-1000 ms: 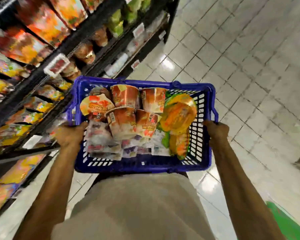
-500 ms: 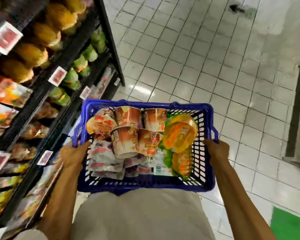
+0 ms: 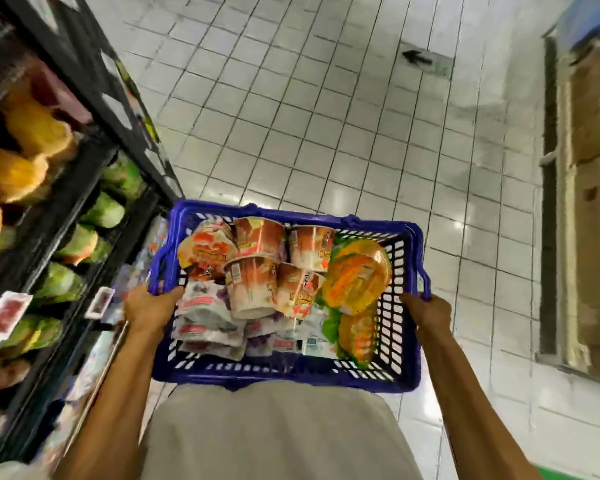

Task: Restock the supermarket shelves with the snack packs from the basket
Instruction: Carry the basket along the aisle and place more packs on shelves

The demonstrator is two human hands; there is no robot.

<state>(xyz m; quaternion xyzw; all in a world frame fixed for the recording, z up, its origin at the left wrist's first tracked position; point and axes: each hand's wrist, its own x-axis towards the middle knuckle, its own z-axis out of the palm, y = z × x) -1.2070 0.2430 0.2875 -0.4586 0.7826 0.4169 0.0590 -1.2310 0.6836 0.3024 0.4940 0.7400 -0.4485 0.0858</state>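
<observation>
The left hand (image 3: pixel 148 308) and right hand (image 3: pixel 427 311) each grip a side rim of the blue basket (image 3: pixel 284 374), full of snack packs (image 3: pixel 257 285), beside the shelves (image 3: pixel 66 202).

I am looking into a supermarket aisle: left of the blue basket (image 3: pixel 284 375) stands black shelving (image 3: pixel 84 81) with snack bags (image 3: pixel 11 174) and price tags (image 3: pixel 6 315); beyond the basket, white tiled floor (image 3: pixel 291 116).

- Bright overhead light; white glare patches on the glossy floor tiles (image 3: pixel 291 116) at 12 and 2 o'clock from the basket (image 3: pixel 291 375).
- Shelves (image 3: pixel 80 192) at 9 o'clock sit dimmer, smeared by motion blur.
- Cardboard boxes (image 3: pixel 593 140) at 3 o'clock blur too.
- Tile lines bow toward the frame's edges.
</observation>
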